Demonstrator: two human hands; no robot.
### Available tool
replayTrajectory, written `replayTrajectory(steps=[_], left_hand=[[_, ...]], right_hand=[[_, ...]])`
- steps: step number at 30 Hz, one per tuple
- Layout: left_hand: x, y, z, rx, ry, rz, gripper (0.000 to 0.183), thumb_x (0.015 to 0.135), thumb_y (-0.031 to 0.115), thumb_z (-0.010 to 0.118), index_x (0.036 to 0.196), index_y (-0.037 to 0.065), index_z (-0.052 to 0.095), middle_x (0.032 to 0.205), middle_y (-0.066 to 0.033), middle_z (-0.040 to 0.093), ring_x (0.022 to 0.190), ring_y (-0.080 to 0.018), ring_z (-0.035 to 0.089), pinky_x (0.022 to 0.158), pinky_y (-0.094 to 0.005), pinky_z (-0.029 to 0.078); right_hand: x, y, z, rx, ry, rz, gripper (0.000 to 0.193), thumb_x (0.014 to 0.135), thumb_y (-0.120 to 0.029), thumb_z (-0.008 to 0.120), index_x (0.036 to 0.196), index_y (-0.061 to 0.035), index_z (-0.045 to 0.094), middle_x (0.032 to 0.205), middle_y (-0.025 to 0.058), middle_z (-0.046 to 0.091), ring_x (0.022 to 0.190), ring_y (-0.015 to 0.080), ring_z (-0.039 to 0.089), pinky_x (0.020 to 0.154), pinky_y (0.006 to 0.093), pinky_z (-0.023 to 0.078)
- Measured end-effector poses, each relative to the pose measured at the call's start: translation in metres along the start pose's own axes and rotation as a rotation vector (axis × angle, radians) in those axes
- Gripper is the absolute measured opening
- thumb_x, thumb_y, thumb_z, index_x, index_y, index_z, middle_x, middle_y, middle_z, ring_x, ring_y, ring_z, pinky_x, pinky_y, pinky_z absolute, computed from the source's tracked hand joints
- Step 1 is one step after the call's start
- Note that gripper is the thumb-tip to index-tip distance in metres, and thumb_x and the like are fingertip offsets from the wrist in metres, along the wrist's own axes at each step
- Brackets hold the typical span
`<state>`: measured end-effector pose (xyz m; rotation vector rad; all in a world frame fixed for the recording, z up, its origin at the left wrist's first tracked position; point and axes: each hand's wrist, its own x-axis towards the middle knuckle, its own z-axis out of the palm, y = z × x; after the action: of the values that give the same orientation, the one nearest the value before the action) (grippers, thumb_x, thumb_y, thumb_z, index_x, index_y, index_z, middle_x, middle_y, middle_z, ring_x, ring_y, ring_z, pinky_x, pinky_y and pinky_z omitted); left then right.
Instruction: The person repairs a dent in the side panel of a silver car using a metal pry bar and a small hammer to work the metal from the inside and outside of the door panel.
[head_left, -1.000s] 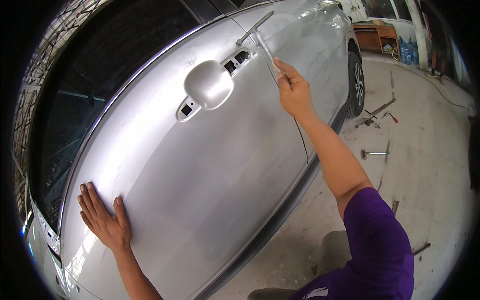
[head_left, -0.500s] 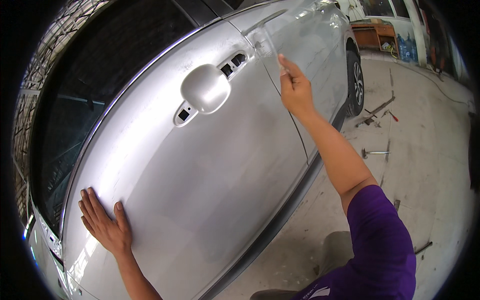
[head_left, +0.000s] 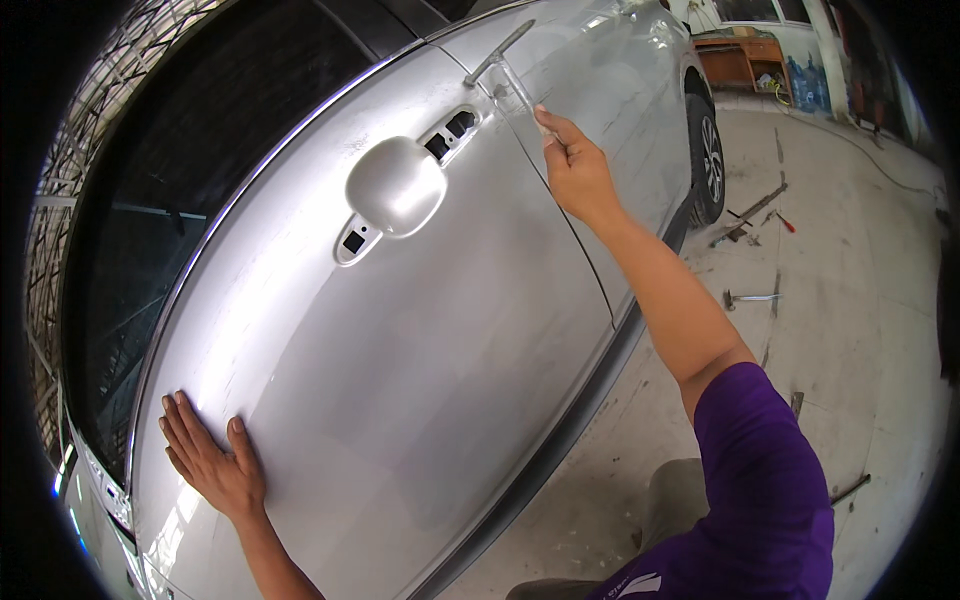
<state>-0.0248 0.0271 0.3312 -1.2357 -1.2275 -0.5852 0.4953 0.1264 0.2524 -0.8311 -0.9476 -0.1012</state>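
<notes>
At the far left rim, a metal lattice [head_left: 50, 250], and next to it a dark car window [head_left: 190, 170]. Below this glass, the bare left hand [head_left: 218, 470], palm down and lying flat on the silver door [head_left: 400, 370], with fingers a little spread, thumb apart, and nothing in its grasp. Further right, in the upper part of the door, a rounded handle recess [head_left: 395, 188], with dark openings at both of its ends. After this, higher up and close to the seam [head_left: 592, 260] between this door and the next panel [head_left: 625, 130], the hammer [head_left: 503, 66], with a long, slim head across the end of its handle. Not possible to tell if in contact with the metal or only near it. Just beside, the right hand [head_left: 578, 172], closed around the lower part of that handle. More to the right, a wheel [head_left: 710, 150], a wooden desk [head_left: 740, 62], and on the pale floor [head_left: 850, 350] a second hammer [head_left: 752, 298]. Near these, a purple sleeve [head_left: 765, 460] on the right arm, a small red-handled tool [head_left: 786, 223], blue bottles [head_left: 808, 85], and finally a thin cable [head_left: 872, 158].
</notes>
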Motion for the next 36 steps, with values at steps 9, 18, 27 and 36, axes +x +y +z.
replayTrajectory(steps=[9, 18, 27, 36], left_hand=[[-0.001, -0.001, 0.001, 0.007, -0.001, 0.003, 0.071, 0.094, 0.057, 0.040, 0.150, 0.014, 0.033, 0.155, -0.0096, 0.032, 0.144, -0.0323, 0.026, 0.115, -0.0515, 0.018], [0.001, 0.000, -0.001, 0.014, -0.009, 0.005, 0.070, 0.095, 0.055, 0.040, 0.150, 0.014, 0.033, 0.155, -0.0096, 0.032, 0.144, -0.0329, 0.026, 0.115, -0.0516, 0.018], [0.002, 0.001, 0.000, -0.015, 0.007, 0.010, 0.070, 0.095, 0.056, 0.039, 0.150, 0.013, 0.032, 0.155, -0.0100, 0.032, 0.143, -0.0334, 0.027, 0.115, -0.0527, 0.018], [0.002, -0.002, 0.001, 0.029, 0.005, 0.013, 0.071, 0.095, 0.057, 0.037, 0.151, 0.014, 0.032, 0.155, -0.0093, 0.032, 0.144, -0.0325, 0.026, 0.116, -0.0526, 0.018]], right_hand=[[-0.008, -0.004, -0.003, 0.011, -0.026, 0.037, 0.036, 0.097, -0.017, 0.050, 0.132, -0.0161, 0.056, 0.073, 0.0031, 0.059, 0.060, 0.0104, 0.050, 0.065, 0.0252, 0.046], [-0.011, 0.009, 0.003, 0.084, 0.137, -0.098, 0.035, 0.097, -0.017, 0.049, 0.131, -0.0172, 0.057, 0.084, 0.0072, 0.069, 0.061, 0.0085, 0.052, 0.064, 0.0260, 0.047], [-0.015, 0.008, 0.005, 0.043, 0.070, -0.042, 0.036, 0.097, -0.016, 0.048, 0.131, -0.0174, 0.058, 0.077, 0.0051, 0.065, 0.063, 0.0101, 0.052, 0.070, 0.0247, 0.047], [-0.012, 0.010, -0.002, 0.039, 0.006, -0.013, 0.037, 0.097, -0.016, 0.048, 0.133, -0.0177, 0.056, 0.072, 0.0030, 0.061, 0.059, 0.0118, 0.051, 0.066, 0.0262, 0.046]])
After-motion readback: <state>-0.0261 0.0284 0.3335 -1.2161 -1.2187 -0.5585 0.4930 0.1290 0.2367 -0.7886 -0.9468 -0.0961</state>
